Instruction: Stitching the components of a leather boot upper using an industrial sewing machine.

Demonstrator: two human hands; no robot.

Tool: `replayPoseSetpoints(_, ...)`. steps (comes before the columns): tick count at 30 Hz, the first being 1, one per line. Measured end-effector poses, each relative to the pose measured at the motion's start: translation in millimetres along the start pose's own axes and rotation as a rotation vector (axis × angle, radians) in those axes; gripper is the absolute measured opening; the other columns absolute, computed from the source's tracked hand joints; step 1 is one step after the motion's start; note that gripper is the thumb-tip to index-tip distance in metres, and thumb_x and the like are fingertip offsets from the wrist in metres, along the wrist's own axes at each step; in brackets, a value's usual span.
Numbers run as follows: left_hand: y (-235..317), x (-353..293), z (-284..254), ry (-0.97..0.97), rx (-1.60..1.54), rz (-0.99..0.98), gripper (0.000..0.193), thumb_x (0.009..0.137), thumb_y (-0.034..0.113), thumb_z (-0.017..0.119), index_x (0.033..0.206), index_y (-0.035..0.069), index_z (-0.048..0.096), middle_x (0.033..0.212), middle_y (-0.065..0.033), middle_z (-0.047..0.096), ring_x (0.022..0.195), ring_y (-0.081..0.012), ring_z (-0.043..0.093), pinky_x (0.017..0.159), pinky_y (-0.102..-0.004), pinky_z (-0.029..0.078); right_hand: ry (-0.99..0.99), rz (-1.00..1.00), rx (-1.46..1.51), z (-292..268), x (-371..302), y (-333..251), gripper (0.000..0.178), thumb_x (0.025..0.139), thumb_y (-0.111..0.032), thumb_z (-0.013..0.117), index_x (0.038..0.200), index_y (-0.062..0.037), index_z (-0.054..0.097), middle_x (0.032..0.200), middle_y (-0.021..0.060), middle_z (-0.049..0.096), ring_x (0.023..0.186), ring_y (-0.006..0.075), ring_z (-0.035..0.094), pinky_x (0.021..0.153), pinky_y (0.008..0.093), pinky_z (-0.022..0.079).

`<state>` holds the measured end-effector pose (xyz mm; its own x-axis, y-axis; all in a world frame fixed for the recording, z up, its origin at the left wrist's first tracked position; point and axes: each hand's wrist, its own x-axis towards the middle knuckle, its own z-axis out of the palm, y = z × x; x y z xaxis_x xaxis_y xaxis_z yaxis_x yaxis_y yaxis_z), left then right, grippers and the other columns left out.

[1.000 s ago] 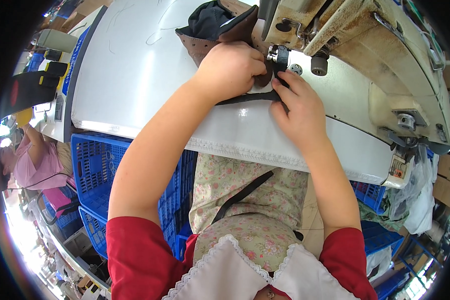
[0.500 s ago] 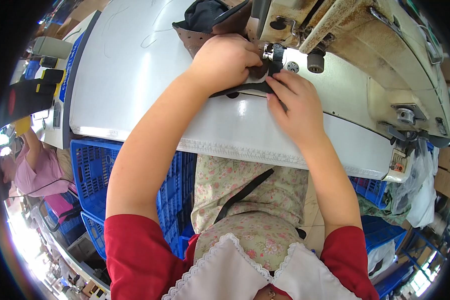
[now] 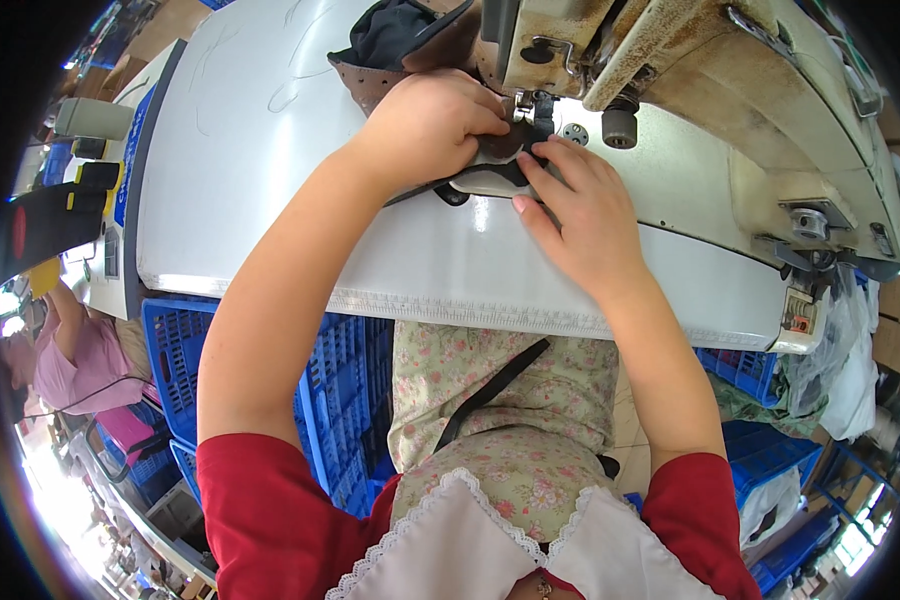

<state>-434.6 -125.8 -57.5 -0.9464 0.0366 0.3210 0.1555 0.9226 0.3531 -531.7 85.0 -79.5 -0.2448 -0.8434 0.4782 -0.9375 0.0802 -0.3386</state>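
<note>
On the white sewing table lies a brown perforated piece with black lining (image 3: 355, 82), shaped like a cap. My left hand (image 3: 432, 125) is closed on its near edge, fingertips close to the presser foot (image 3: 523, 103). A narrow black strip (image 3: 505, 173) curves from under my left hand toward the needle area. My right hand (image 3: 588, 210) rests to the right of it, fingers stretched and fingertips touching the strip beside the foot, thumb apart. The sewing machine head (image 3: 670, 70) hides part of the brown piece and the needle.
A ruler strip (image 3: 470, 312) runs along the table's front edge. Blue plastic crates (image 3: 345, 420) stand below on the left, and another blue crate (image 3: 770, 460) on the right. Loose threads (image 3: 288, 95) lie at the back left. A person in pink (image 3: 85, 355) sits farther left.
My left hand has shifted slightly left with the brown piece, and my left elbow has moved outward. The black strip now bends more, baring more of the light plate below it.
</note>
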Motion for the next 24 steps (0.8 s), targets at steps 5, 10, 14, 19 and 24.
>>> replayPoseSetpoints(5, -5.7, -1.2, -3.3, -0.029, -0.044, 0.078, 0.039, 0.065, -0.008, 0.060, 0.098, 0.005, 0.076, 0.111, -0.0126, 0.070, 0.107, -0.0304, 0.063, 0.092, -0.0399, 0.051, 0.005, -0.065, -0.017, -1.5, -3.6, 4.4, 0.026, 0.084, -0.024, 0.067, 0.106, -0.0121, 0.072, 0.116, 0.0101, 0.064, 0.113, 0.0291, 0.058, 0.100, 0.0459, 0.042)
replayPoseSetpoints(10, -4.2, 0.7, -6.6, -0.059, -0.020, 0.147, 0.039, 0.064, -0.007, 0.061, 0.098, 0.005, 0.076, 0.110, -0.0127, 0.070, 0.108, -0.0306, 0.063, 0.093, -0.0407, 0.051, -0.034, -0.013, -0.005, -2.0, -2.6, 3.9, 0.022, 0.085, -0.023, 0.067, 0.105, -0.0149, 0.073, 0.117, 0.0092, 0.064, 0.116, 0.0295, 0.058, 0.099, 0.0458, 0.043)
replayPoseSetpoints(14, -2.2, 0.9, -7.0, -0.056, -0.013, 0.151, 0.038, 0.064, -0.006, 0.062, 0.098, 0.005, 0.076, 0.108, -0.0122, 0.070, 0.108, -0.0303, 0.063, 0.093, -0.0410, 0.050, -0.044, -0.003, -0.008, -0.8, -2.9, 4.5, 0.021, 0.085, -0.023, 0.067, 0.103, -0.0148, 0.073, 0.118, 0.0092, 0.063, 0.115, 0.0294, 0.058, 0.099, 0.0454, 0.043)
replayPoseSetpoints(19, -4.8, 0.3, -6.9, -0.047, -0.018, 0.163, 0.036, 0.065, -0.005, 0.064, 0.097, 0.005, 0.076, 0.107, -0.0114, 0.071, 0.108, -0.0298, 0.063, 0.092, -0.0408, 0.050, -0.040, -0.013, -0.020, 1.7, -2.4, 2.0, 0.024, 0.085, -0.024, 0.066, 0.106, -0.0141, 0.072, 0.118, 0.0106, 0.063, 0.113, 0.0291, 0.058, 0.100, 0.0450, 0.041)
replayPoseSetpoints(24, -10.2, 3.1, -5.9, -0.027, 0.038, 0.184, 0.033, 0.067, -0.003, 0.065, 0.096, 0.006, 0.076, 0.109, -0.0079, 0.071, 0.099, -0.0286, 0.064, 0.086, -0.0396, 0.051, -0.045, -0.038, -0.064, 2.0, -0.3, 0.1, 0.030, 0.085, -0.026, 0.066, 0.112, -0.0120, 0.070, 0.122, 0.0125, 0.062, 0.112, 0.0298, 0.058, 0.102, 0.0453, 0.039)
